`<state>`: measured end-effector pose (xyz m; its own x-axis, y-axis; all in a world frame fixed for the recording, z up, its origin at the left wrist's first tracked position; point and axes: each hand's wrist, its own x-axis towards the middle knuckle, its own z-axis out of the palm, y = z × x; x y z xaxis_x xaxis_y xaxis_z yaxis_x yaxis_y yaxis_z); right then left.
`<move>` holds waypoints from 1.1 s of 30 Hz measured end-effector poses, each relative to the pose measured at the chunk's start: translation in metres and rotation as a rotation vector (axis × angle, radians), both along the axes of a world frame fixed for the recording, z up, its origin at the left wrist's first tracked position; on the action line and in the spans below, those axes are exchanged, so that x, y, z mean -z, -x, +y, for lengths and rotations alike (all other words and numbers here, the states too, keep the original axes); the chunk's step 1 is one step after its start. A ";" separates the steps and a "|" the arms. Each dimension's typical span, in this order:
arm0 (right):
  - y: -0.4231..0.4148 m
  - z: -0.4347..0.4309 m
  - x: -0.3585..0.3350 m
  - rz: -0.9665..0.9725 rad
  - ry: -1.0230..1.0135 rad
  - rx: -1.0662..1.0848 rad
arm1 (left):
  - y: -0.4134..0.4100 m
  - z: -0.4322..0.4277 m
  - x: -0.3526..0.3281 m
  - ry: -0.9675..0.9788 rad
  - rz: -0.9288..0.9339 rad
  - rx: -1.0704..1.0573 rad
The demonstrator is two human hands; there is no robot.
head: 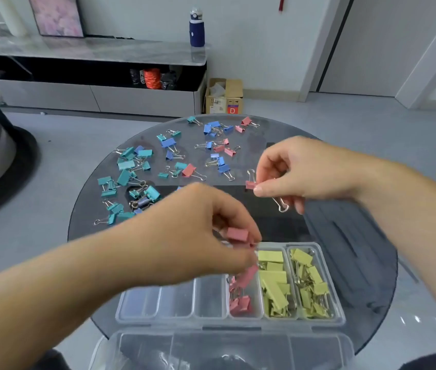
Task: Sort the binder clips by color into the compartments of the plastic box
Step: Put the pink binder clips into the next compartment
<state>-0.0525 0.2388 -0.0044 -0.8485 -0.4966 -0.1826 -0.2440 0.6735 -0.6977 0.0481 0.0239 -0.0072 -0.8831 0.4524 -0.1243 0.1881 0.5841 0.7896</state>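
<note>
Our right hand (305, 172) pinches a pink clip (250, 185) (probably light; best held by its stiff body); our left hand (198, 236) pinches a second clip (237, 234) over the box (341, 320)

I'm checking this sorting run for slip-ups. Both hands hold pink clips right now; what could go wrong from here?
1. The left hand holds its pink clip close to the wall between the pink compartment and the first yellow compartment; released there, it might land among the yellow ones.
2. The right hand pinches a small pink clip by fingertips over the glass table, away from the box; it could slip and skid.
</note>
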 end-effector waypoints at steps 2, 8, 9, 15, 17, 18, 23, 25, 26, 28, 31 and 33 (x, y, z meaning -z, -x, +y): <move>-0.026 0.001 -0.015 -0.037 0.040 -0.024 | -0.015 0.008 0.009 0.222 0.133 0.016; -0.070 -0.009 -0.021 0.041 -0.104 -0.014 | -0.021 0.021 0.024 0.484 0.370 0.016; -0.072 -0.010 -0.020 0.050 -0.132 -0.012 | -0.019 0.022 0.025 0.519 0.388 0.011; -0.078 -0.008 -0.018 0.066 -0.153 0.012 | -0.023 0.025 0.031 0.450 0.352 -0.032; -0.080 -0.008 -0.018 0.033 -0.154 -0.004 | -0.019 0.017 0.026 0.345 0.182 -0.052; -0.082 -0.010 -0.018 0.027 -0.168 -0.020 | -0.016 0.012 0.022 0.293 0.111 -0.064; -0.095 -0.028 -0.012 0.138 -0.362 -0.097 | 0.000 -0.006 0.018 0.128 0.055 -0.112; -0.097 -0.037 -0.007 0.159 -0.396 -0.092 | 0.004 -0.006 0.021 0.097 0.058 -0.137; -0.097 -0.041 -0.004 0.158 -0.399 -0.086 | 0.005 -0.005 0.022 0.099 0.056 -0.134; -0.094 -0.046 0.000 0.140 -0.378 -0.061 | 0.006 -0.003 0.025 0.120 0.058 -0.108; -0.091 -0.045 0.000 0.097 -0.354 -0.014 | 0.006 -0.002 0.027 0.170 0.093 -0.072; -0.090 -0.042 0.000 0.057 -0.365 -0.025 | 0.006 -0.003 0.028 0.191 0.110 -0.074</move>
